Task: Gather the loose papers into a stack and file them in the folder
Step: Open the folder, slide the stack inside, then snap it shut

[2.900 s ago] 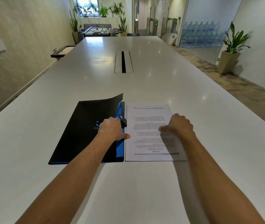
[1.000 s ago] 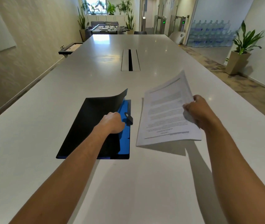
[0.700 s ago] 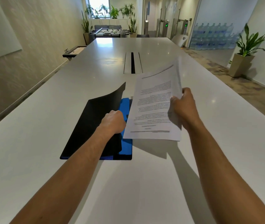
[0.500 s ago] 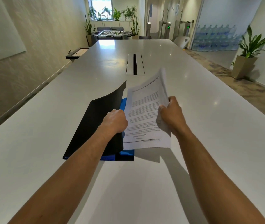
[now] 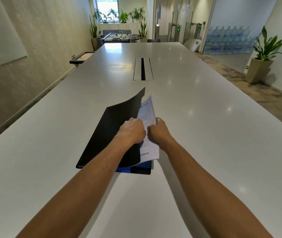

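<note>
A black folder [image 5: 109, 133] with a blue inside lies on the long white table [image 5: 205, 134] in front of me. My left hand [image 5: 131, 131] grips the right edge of its black cover and holds it lifted. My right hand [image 5: 159, 133] holds the white stack of printed papers [image 5: 148, 114] by its right side. The stack's left part lies under the raised cover, over the blue inside. The two hands are almost touching. Most of the stack is hidden by the cover and my hands.
A metal cable slot [image 5: 142, 68] is set into the table's middle, farther away. A small side shelf [image 5: 82, 57] juts out at the far left. A potted plant [image 5: 264, 57] stands on the floor to the right. Water bottles and gates are at the back.
My right hand has carried the paper stack left from beside the folder and slid it under the raised cover. My left hand has lifted the cover a little higher.
</note>
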